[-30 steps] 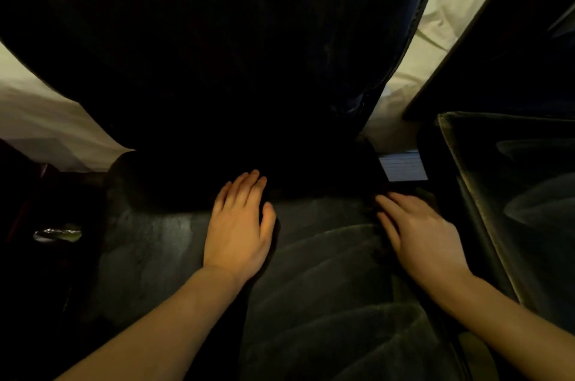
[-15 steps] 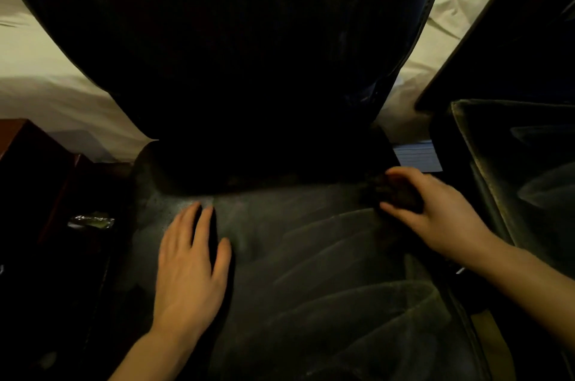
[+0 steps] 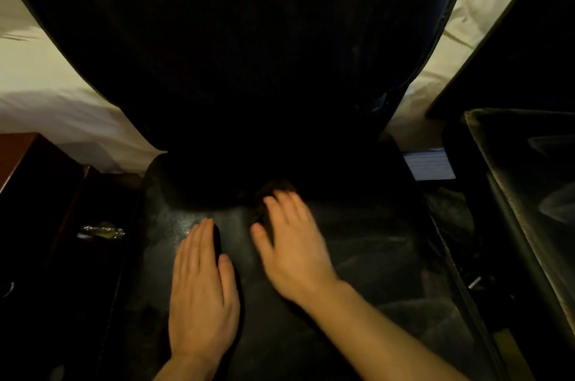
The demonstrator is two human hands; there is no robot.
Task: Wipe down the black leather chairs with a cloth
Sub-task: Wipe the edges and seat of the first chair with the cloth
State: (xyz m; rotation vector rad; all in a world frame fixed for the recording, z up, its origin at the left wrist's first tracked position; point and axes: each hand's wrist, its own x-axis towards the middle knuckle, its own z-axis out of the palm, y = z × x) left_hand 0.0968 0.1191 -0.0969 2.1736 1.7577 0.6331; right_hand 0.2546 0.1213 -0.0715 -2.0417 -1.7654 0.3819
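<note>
On the left of the chair seat (image 3: pixel 357 271) our left hand (image 3: pixel 202 296) lies flat, fingers straight and close together, bracing us on leather that looks smooth and probably slick. Right of it, near the crease under the backrest (image 3: pixel 249 53), our right hand (image 3: pixel 292 246) presses a dark cloth (image 3: pixel 273 187) against the seat; motion blur hides whether its fingers are curled round the cloth or merely spread over it, so we cannot tell. We judge the cloth soft, light and limp, best bunched under the palm, while a second chair (image 3: pixel 529 194) waits just beside on the right.
</note>
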